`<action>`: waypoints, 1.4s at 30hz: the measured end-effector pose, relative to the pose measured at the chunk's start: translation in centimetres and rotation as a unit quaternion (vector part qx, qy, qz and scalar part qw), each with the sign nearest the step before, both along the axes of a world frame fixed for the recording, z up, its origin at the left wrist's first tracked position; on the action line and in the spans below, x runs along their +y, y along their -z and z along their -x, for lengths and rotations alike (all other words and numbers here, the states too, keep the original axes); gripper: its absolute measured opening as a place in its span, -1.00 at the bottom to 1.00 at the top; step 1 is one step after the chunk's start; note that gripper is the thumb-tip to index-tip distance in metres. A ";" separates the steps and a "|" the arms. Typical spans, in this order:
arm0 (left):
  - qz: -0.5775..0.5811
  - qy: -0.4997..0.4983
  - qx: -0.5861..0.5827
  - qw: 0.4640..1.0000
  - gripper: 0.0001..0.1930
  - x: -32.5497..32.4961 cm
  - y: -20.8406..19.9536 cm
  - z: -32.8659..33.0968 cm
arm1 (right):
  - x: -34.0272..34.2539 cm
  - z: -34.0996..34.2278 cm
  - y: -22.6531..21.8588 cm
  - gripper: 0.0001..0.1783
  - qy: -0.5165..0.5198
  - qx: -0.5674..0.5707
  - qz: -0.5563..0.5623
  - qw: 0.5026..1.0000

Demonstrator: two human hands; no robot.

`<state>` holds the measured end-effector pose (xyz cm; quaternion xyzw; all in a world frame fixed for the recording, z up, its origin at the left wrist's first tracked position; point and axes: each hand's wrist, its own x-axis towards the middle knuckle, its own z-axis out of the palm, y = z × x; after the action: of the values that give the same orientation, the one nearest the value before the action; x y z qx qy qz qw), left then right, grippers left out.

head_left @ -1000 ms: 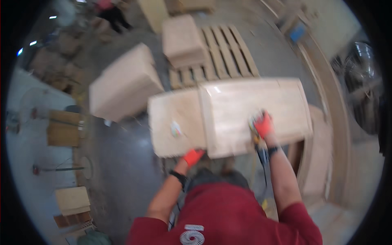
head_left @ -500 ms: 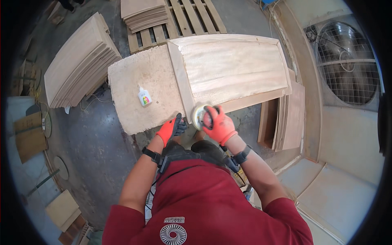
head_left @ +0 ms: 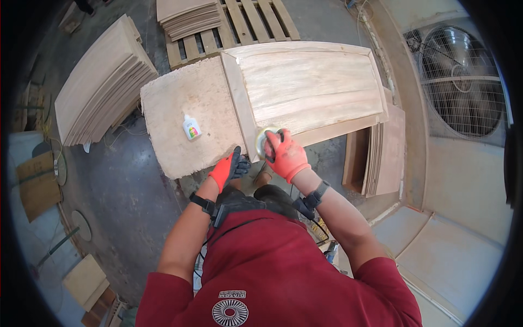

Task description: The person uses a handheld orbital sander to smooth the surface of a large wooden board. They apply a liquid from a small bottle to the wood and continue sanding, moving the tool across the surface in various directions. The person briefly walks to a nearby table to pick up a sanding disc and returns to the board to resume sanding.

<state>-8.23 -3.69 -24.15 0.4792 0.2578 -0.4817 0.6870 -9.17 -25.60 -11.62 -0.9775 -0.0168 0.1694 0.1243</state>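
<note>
My right hand (head_left: 287, 158), in an orange and dark glove, is closed round a round power sander (head_left: 262, 143). The sander sits on the near left corner of a framed wooden panel (head_left: 310, 82). My left hand (head_left: 231, 168), gloved the same way, is at the near edge beside that corner, its fingers curled against the panel's edge and the thumb uppermost; the exact contact is partly hidden. Under the panel's left side lies a rough-edged board (head_left: 201, 98), and a small white glue bottle (head_left: 192, 128) lies on it.
Stacked wooden panels stand at the left (head_left: 106, 82) and at the right (head_left: 384, 150). Behind the work, another stack (head_left: 188, 19) rests on a slatted pallet (head_left: 245, 22). A large caged fan (head_left: 460, 82) is set in the right wall. Cables trail near my legs.
My right hand and the sander have shifted slightly up and left, further onto the panel's corner. My left hand stays nearly in place. The whole view has tilted a little.
</note>
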 end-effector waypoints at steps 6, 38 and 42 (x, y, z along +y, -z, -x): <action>-0.002 0.017 0.012 1.000 -0.39 0.1 -0.7 -0.4 | 0.7 1.2 1.4 -0.16 -0.022 -0.019 -0.001 1.000; 0.081 0.065 0.041 0.994 -0.24 0.7 2.2 -0.6 | 0.8 -6.3 0.1 -0.19 0.045 -0.004 -0.012 0.999; 0.080 0.061 0.051 0.994 -0.24 1.0 2.9 -0.3 | 1.6 -6.4 1.2 -0.19 0.027 -0.039 -0.010 0.999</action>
<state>-7.97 -2.67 -27.04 0.4124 0.2231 -0.5658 0.6782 -2.75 -23.96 -12.81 -0.9822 0.0027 0.1274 0.1382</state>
